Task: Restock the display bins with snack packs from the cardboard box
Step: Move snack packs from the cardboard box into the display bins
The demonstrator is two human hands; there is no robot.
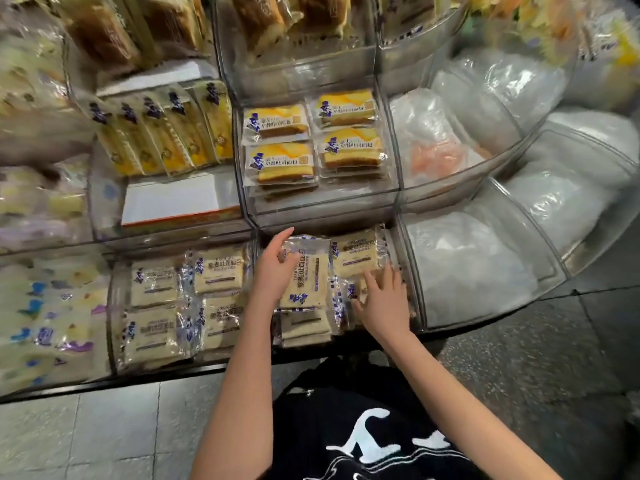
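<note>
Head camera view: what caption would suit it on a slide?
Restocking: left hand holds a pack in a clear bin, right hand flat on neighbouring packs.

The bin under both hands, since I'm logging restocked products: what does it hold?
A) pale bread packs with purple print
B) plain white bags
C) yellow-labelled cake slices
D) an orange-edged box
A: the left hand grips, and the right hand touches, pale bread packs printed in purple.

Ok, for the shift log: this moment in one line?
left hand: grips pale bread pack | right hand: flat on neighbouring packs | bin: lower middle
</note>
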